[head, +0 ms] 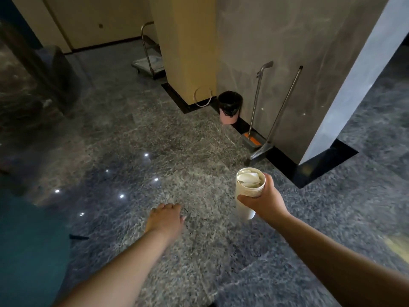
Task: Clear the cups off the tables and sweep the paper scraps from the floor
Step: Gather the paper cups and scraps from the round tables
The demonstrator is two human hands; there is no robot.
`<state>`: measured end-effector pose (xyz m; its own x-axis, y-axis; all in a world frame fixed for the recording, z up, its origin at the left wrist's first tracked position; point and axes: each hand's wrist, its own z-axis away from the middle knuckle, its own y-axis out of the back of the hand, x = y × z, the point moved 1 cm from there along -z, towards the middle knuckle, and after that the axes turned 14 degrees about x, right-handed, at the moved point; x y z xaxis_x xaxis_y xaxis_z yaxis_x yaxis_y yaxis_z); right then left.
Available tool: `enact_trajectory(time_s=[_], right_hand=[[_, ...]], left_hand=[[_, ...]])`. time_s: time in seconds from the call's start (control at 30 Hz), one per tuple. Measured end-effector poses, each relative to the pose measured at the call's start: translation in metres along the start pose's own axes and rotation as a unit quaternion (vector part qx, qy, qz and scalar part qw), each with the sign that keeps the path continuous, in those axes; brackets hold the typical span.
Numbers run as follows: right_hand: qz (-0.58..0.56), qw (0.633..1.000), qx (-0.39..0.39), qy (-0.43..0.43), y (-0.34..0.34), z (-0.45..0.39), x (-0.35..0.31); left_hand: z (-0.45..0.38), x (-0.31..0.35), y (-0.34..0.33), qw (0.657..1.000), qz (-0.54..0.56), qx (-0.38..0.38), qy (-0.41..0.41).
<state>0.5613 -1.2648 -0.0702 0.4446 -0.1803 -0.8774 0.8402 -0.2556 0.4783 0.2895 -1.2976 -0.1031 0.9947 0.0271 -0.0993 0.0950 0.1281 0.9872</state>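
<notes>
Head view: right hand (264,199) grips a stack of white paper cups (247,193) round its upper part, fingers curled across the front, thumb at the rim; top cup holds crumpled white paper; stack is held upright over the grey stone floor (181,138), w/ nothing under it; left hand (164,219) reaches fwd, palm down, fingers relaxed & slightly blurred, holding nothing. Ahead, a pink bin w/ black liner (229,107) stands against the base of the grey wall (298,63), beside the yellow pillar (190,45); right of it a long-handled dustpan (252,140) & a broom (274,120) lean on that wall; a metal trolley (149,60) sits behind the pillar.
</notes>
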Motion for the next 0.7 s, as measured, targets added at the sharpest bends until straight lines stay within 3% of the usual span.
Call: enact_trajectory(time_s=[0.37, 0.7], right_hand=[[-0.008, 1.000, 0.006, -0.023, -0.071, -0.192, -0.022], [0.007, 0.999, -0.040, 0.006, -0.135, -0.403, -0.078]], left_hand=[[-0.217, 0.004, 0.010, 0.999, 0.010, 0.016, -0.040], [-0.427, 0.004, 0.052, 0.999, 0.029, 0.043, 0.010]])
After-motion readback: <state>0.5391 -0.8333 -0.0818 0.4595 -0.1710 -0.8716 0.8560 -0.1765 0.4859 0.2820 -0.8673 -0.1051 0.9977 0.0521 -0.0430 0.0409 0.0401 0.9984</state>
